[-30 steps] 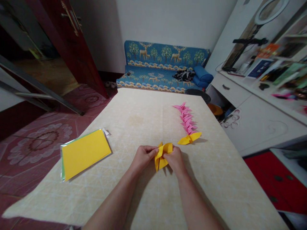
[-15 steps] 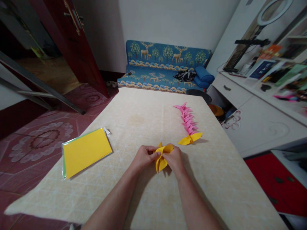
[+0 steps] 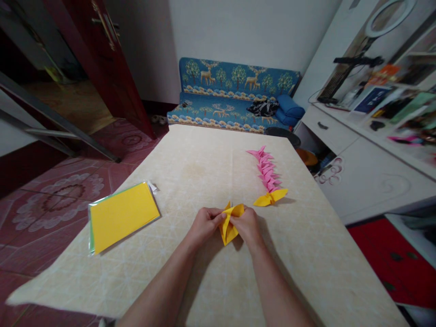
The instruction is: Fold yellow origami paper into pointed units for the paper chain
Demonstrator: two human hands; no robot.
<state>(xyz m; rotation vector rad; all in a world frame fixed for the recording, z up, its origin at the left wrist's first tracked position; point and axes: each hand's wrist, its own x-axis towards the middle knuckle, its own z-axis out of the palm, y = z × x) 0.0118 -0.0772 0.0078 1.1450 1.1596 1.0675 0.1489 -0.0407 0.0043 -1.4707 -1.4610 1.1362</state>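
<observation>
Between my hands is a partly folded piece of yellow origami paper point(image 3: 229, 230), with pointed flaps at its top and bottom. My left hand point(image 3: 205, 223) pinches its left side between thumb and fingers. On the other side my right hand point(image 3: 248, 224) grips the paper, its thumb pressed toward the middle fold; some of its fingers are hidden behind the flap. Just beyond my right hand lies a finished-looking yellow origami bird point(image 3: 270, 198) with spread wings. It touches the near end of a row of several pink origami birds point(image 3: 267, 169).
A clear packet of yellow and green paper sheets point(image 3: 124, 218) lies at the left of the cloth-covered table point(image 3: 204, 154). Past the far edge stands a blue patterned sofa point(image 3: 225, 102). A white cabinet point(image 3: 374, 168) runs along the right; a metal ladder point(image 3: 68, 131) leans at the left.
Both hands keep their grip on the yellow paper. Its flaps have shifted slightly, the upper right one folding inward a little. Everything else stays in place.
</observation>
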